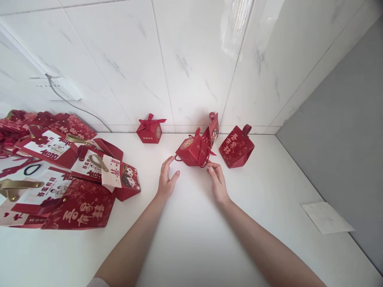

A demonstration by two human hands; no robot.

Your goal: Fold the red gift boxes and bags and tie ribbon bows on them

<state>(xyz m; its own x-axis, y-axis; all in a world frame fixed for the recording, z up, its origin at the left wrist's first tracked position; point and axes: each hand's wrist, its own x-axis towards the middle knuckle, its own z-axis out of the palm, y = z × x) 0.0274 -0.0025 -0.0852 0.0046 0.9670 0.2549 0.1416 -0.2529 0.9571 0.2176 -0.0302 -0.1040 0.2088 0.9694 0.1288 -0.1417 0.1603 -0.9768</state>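
A small red gift box (190, 152) with a gold round emblem and a red ribbon lies tilted on the white counter, between my two hands. My left hand (167, 180) is at its left side, thumb and fingers apart, the fingertips close to a bit of red cord. At its right front corner, my right hand (218, 180) pinches the dark red cord (206, 158) that loops over the box. Right behind stands another red box (214, 129) with a cartoon couple on it, partly hidden. A dark red box with gold characters (236, 146) leans to the right of my right hand.
A red box with a ribbon bow (150, 133) stands by the tiled wall. Several red and white gift boxes (80, 207) crowd the left side. A cable (74, 104) runs down from a wall socket; a white paper sheet (326, 217) lies at the right edge.
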